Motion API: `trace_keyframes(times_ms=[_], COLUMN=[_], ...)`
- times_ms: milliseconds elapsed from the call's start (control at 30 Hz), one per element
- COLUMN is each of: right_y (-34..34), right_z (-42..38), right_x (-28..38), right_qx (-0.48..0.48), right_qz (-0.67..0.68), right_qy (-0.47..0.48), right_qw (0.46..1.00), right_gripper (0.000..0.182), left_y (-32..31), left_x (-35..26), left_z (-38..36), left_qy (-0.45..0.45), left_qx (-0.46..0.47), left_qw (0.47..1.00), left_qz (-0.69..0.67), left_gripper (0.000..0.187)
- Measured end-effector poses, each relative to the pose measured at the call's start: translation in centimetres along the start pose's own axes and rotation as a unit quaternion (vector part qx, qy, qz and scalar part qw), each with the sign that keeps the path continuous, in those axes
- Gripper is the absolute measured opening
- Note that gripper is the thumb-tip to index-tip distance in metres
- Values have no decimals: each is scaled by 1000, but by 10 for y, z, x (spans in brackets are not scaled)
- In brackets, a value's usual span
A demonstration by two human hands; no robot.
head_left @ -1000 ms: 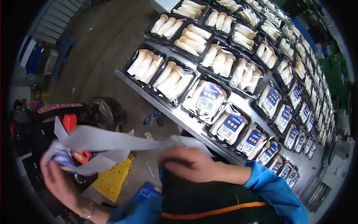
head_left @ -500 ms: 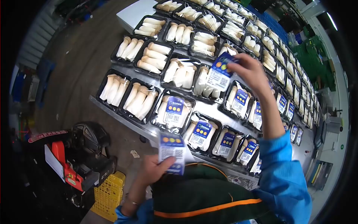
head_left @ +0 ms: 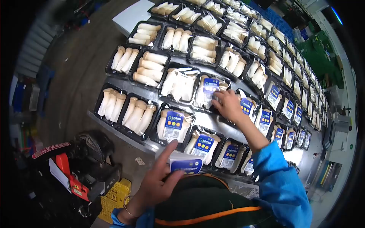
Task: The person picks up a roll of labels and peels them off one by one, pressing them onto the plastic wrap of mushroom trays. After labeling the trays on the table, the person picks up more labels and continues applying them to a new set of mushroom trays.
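My right hand rests with its fingers on the label of a wrapped black tray of mushrooms. Its fingers are bent, and nothing shows gripped between them. Low in the view, my left hand holds a stack of blue-and-white labels between thumb and fingers, with the index finger extended. Just beyond the stack lie labelled trays. To the left of them are unlabelled mushroom trays, and another unlabelled tray touches the area beside the one under my right hand.
Rows of wrapped mushroom trays cover the metal table. A white box lid stands at its far left corner. A red and black machine and a yellow crate are at the lower left. Green crates stand at the right.
My right hand has moved down and left, and the label it held now lies on a tray. My left hand's index finger has extended, and its label stack has tilted.
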State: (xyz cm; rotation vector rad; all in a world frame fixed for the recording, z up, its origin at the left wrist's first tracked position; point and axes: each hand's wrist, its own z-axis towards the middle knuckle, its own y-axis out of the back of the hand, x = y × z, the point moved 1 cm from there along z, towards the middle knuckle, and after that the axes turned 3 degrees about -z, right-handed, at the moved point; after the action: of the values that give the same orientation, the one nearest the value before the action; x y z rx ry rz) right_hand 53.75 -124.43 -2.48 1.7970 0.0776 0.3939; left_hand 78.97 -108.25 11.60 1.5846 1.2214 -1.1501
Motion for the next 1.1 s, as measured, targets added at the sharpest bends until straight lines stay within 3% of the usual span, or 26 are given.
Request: trace_keyframes(times_ms=[33, 67, 133, 200, 267, 333, 400, 433, 467, 500, 533, 567, 600, 667, 700, 733, 800, 833, 867, 933, 967, 1000, 1067, 1100], right_y=[22, 49, 105, 129, 126, 128, 133, 139, 146, 151, 175, 182, 178, 145, 110, 74, 21, 27, 28, 9, 2, 2, -13, -12], right_z=[-11, -31, -78, -101, -107, -109, -112, -109, -104, -91, -67, -45, -22, 19, 41, 56, 69, 65, 59, 46, 38, 29, 15, 14], right_x=[14, 34, 71, 94, 85, 77, 67, 52, 31, -2, -49, -97, -136, -199, -230, -257, -286, -270, -250, -237, -228, -218, -217, -201], right_qx=[13, 30, 145, 53, 22, -10, -34, -87, -138, -182, -213, -195, -182, -49, -68, -68, -102, -108, -111, -254, -345, -413, -248, -251], right_qz=[209, 410, 533, 467, 408, 344, 402, 304, 272, 395, 324, 417, 381, 281, 218, 227, 182, 115, 50, -2, -19, -13, -124, -114], right_qy=[7, 14, 95, 220, 227, 232, 273, 324, 226, 69, -28, -34, -52, -157, -120, -145, -192, -239, -286, -277, -269, -199, -141, -190], right_qw=[978, 912, 828, 855, 884, 910, 873, 892, 925, 898, 921, 887, 905, 946, 966, 961, 959, 958, 950, 927, 899, 888, 950, 942], right_gripper=[43, 39, 40, 36, 35, 33, 22, 16, 13, 6, 8, 12, 25, 31, 38, 41, 54, 58, 62, 71, 74, 65, 52, 42], left_y=[-2, -3, -4, -9, -17, -24, -35, -42, -48, -51, -47, -43, -41, -37, -35, -33, -38, -28, -24, -32, -34, -38, -45, -51], left_x=[-4, -6, -9, -14, -24, -27, -17, -6, 8, 35, 58, 49, 36, 21, -6, -13, -1, -7, -11, -10, -3, 6, 7, 2], left_z=[5, 9, 18, 32, 39, 41, 44, 49, 51, 47, 40, 43, 44, 59, 66, 66, 53, 49, 41, 33, 31, 32, 30, 33], left_qy=[35, 73, 44, -41, -51, -85, -78, -16, 47, 227, 259, 318, 377, 187, 240, 213, 126, 72, 116, 176, 176, 135, 91, 144], left_qx=[11, 22, 44, 79, 73, 53, 54, 111, 166, 196, 195, 168, 135, 131, 116, 138, 83, 157, 191, 164, 164, 160, 153, 127], left_qw=[998, 993, 998, 993, 994, 983, 988, 986, 976, 948, 937, 932, 915, 956, 937, 944, 970, 985, 973, 965, 965, 975, 983, 980], left_qz=[-46, -92, -28, 72, 66, 152, 121, 125, 131, 103, 129, 37, -57, -181, -228, -209, -193, 7, 49, -102, -103, -75, -45, -54], left_gripper=[39, 39, 34, 26, 19, 16, 15, 19, 23, 32, 28, 26, 27, 55, 85, 91, 95, 96, 81, 43, 43, 40, 37, 47])
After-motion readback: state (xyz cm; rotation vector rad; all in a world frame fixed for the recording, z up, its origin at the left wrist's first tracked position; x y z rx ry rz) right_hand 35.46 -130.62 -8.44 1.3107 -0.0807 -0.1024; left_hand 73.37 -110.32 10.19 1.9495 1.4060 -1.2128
